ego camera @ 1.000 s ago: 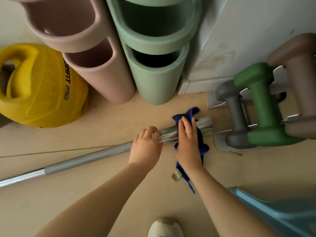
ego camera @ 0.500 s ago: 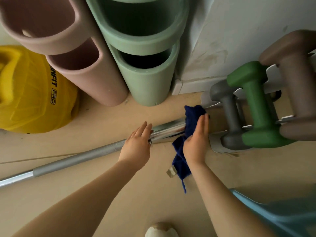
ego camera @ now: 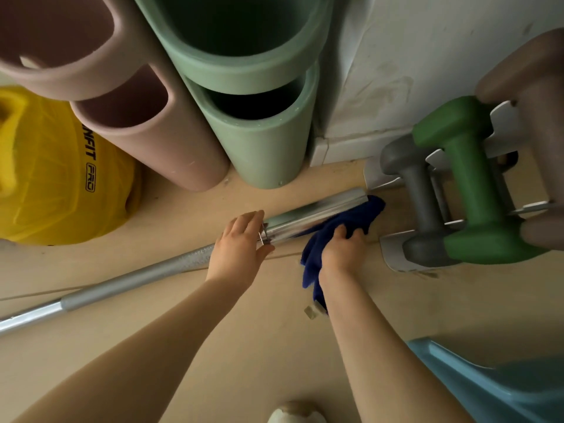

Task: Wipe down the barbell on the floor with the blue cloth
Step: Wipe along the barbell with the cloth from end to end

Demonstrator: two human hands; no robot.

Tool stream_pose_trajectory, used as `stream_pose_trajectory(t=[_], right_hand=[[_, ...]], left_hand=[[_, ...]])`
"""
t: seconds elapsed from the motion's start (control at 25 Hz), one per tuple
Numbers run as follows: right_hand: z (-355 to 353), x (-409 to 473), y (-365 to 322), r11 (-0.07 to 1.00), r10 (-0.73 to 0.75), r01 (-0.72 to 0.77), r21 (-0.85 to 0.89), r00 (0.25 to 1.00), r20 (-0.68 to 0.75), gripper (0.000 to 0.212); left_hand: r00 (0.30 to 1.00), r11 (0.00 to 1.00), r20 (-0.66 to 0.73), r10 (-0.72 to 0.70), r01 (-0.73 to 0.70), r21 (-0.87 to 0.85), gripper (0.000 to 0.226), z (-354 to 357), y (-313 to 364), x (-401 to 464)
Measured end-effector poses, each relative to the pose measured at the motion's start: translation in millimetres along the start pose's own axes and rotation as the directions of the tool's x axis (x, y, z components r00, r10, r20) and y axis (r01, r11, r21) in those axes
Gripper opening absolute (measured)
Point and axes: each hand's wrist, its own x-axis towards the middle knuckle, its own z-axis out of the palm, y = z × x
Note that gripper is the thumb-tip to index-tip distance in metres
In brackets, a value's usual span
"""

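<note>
A long silver barbell [ego camera: 131, 279] lies on the tan floor, running from the lower left up to its shiny sleeve end [ego camera: 320, 209] near the wall. My left hand [ego camera: 238, 248] rests on the bar at the sleeve's collar, fingers laid over it. My right hand [ego camera: 343, 251] is closed on the dark blue cloth [ego camera: 345, 221], which lies bunched against the near side of the sleeve and reaches just past its tip. A loose tail of the cloth with a tag hangs down beside my right wrist.
A dumbbell rack [ego camera: 396, 254] with a grey dumbbell [ego camera: 418, 196], a green one [ego camera: 476, 184] and a brown one stands just right of the bar's end. Pink [ego camera: 171, 148] and green [ego camera: 262, 148] foam rollers lean on the wall behind. A yellow weight [ego camera: 52, 178] sits left, a blue object [ego camera: 494, 383] lower right.
My right hand has drawn back from over the sleeve's tip to its near side and closed on the cloth, uncovering the tip. My left hand has stayed on the collar.
</note>
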Motion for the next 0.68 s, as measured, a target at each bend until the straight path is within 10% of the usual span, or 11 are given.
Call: stream_pose_trajectory(t=[0.2, 0.4, 0.6, 0.68], right_hand=[[20.5, -31.6, 14.6, 0.980, -0.048, 0.092, -0.177, 0.971, 0.235, 0.028], [17.5, -0.5, 3.1, 0.999, -0.017, 0.019, 0.040, 0.998, -0.055, 0.038], [32.5, -54.8, 34.2, 0.876, -0.337, 0.414, -0.247, 0.892, 0.301, 0.023], [25.5, -43.8, 26.4, 0.846, -0.445, 0.489, -0.210, 0.867, 0.226, 0.020]], left_hand=[[0.999, 0.995, -0.008, -0.050, 0.049, -0.088, 0.057, -5.0, -2.4, 7.4], [1.000, 0.994, 0.015, -0.027, 0.029, -0.102, 0.056, -3.1, -4.8, 10.4], [0.997, 0.992, 0.065, -0.032, 0.040, -0.116, 0.053, -8.1, -6.1, 17.7], [0.996, 0.993, 0.080, -0.031, 0.040, -0.114, 0.052, -8.8, -8.5, 22.2]])
